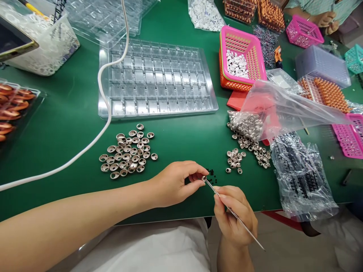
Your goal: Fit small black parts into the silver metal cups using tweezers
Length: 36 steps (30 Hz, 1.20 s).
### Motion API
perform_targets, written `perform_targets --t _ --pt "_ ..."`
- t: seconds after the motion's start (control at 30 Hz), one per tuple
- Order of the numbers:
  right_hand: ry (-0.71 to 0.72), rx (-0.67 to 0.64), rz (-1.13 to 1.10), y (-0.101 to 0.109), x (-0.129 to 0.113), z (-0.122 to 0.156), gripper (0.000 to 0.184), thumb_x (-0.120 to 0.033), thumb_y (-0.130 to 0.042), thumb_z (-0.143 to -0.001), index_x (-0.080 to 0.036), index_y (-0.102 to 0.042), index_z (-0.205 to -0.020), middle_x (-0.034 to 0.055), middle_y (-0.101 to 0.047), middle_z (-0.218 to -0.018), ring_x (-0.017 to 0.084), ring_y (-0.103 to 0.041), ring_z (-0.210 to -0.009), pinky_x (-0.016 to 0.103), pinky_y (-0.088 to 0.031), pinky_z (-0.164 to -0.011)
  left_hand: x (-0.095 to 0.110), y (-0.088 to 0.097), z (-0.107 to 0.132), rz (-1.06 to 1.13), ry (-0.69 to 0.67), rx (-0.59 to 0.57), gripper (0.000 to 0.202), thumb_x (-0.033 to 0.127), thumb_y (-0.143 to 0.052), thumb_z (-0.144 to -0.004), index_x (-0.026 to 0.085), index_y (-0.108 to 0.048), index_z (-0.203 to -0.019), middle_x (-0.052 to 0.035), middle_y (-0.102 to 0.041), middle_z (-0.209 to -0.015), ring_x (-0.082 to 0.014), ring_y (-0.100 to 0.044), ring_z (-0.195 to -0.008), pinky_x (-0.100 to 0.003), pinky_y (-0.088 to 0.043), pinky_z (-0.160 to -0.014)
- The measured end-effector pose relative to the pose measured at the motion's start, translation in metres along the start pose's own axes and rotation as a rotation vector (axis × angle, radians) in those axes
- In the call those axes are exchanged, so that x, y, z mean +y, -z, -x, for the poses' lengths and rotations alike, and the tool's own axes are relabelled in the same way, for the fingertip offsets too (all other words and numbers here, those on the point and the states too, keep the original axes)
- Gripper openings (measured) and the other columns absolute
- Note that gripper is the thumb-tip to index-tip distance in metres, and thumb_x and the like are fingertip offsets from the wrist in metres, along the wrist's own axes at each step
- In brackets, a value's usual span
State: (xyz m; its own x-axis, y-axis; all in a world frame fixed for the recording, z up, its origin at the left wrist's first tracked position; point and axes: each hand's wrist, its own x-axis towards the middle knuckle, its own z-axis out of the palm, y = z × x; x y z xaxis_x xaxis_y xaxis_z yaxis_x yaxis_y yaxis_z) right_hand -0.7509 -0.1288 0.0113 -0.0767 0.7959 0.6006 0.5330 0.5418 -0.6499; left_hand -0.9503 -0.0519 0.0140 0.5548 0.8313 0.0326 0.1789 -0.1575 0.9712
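Observation:
My left hand (pixel 176 183) pinches a small silvery metal ring-like cap (pixel 203 178) between thumb and forefinger. In my right hand (pixel 236 211) is a pair of thin metal tweezers (pixel 241 222), or a similar slim rod, with its tip at the cap; the exact kind is hard to make out. Tiny black pieces (pixel 211 172) lie on the table just behind the fingertips. To the left is a pile of similar metal caps (pixel 129 151). A smaller group of caps (pixel 235 158) lies to the right, near a plastic bag of caps (pixel 246 124).
A clear compartment tray (pixel 159 79) lies at the back, crossed by a white cable (pixel 100 75). Stacked baskets (pixel 256 49) hold white pieces. A bag of black parts (pixel 306 177) rests at the right edge. Across the table are another person's hands (pixel 326 20).

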Motion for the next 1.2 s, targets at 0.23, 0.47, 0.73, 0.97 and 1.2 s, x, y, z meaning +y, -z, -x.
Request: perform_targets --t 0.23,0.47,0.73,0.97,1.2 --pt "0.006 -0.007 0.023 -0.0007 -0.0008 0.0002 0.038 0.006 -0.069 -0.081 -0.015 -0.065 -0.113 0.0096 -0.075 -0.102 0.02 -0.073 -0.088 0.036 -0.064 -0.067 -0.0006 0.0002 -0.0003 0.012 0.02 -0.002 0.019 0.02 -0.061 -0.091 0.013 -0.073 -0.104 -0.0053 -0.075 -0.089 -0.0131 -0.069 -0.075 -0.023 -0.056 -0.072" --pt "0.02 -0.03 0.117 0.0017 -0.004 -0.0008 0.032 -0.002 -0.07 -0.085 -0.019 -0.064 -0.111 0.0073 -0.076 -0.1 0.018 -0.073 -0.086 0.035 -0.065 -0.068 0.0042 0.0019 -0.001 0.084 0.148 -0.014 0.018 0.022 -0.065 -0.09 0.015 -0.075 -0.103 -0.0039 -0.076 -0.089 -0.0125 -0.069 -0.074 -0.022 -0.056 -0.072" --pt "0.044 -0.038 0.139 0.0027 -0.0074 -0.0046 0.032 0.002 -0.071 -0.082 -0.015 -0.064 -0.109 0.008 -0.075 -0.099 0.017 -0.072 -0.086 0.034 -0.064 -0.069 0.0051 0.0022 -0.002 0.124 0.195 -0.01 0.018 0.024 -0.067 -0.088 0.016 -0.077 -0.101 -0.0028 -0.076 -0.087 -0.0125 -0.068 -0.073 -0.021 -0.054 -0.071" --pt "0.05 -0.025 0.146 0.0031 -0.0077 -0.0047 0.031 0.002 -0.07 -0.083 -0.015 -0.065 -0.108 0.0076 -0.074 -0.099 0.017 -0.071 -0.087 0.034 -0.064 -0.069 0.0053 0.0018 -0.0033 0.158 0.212 0.009 0.017 0.023 -0.07 -0.084 0.017 -0.079 -0.096 -0.002 -0.074 -0.082 -0.0122 -0.065 -0.071 -0.021 -0.053 -0.07" --pt "0.092 -0.062 0.155 0.0042 -0.0089 -0.0054 0.035 0.001 -0.071 -0.082 -0.016 -0.064 -0.112 0.009 -0.074 -0.102 0.017 -0.071 -0.085 0.033 -0.062 -0.069 0.0078 0.0023 -0.0049 0.178 0.267 -0.005 0.018 0.025 -0.069 -0.084 0.017 -0.078 -0.097 -0.0023 -0.075 -0.084 -0.013 -0.065 -0.072 -0.022 -0.053 -0.069"
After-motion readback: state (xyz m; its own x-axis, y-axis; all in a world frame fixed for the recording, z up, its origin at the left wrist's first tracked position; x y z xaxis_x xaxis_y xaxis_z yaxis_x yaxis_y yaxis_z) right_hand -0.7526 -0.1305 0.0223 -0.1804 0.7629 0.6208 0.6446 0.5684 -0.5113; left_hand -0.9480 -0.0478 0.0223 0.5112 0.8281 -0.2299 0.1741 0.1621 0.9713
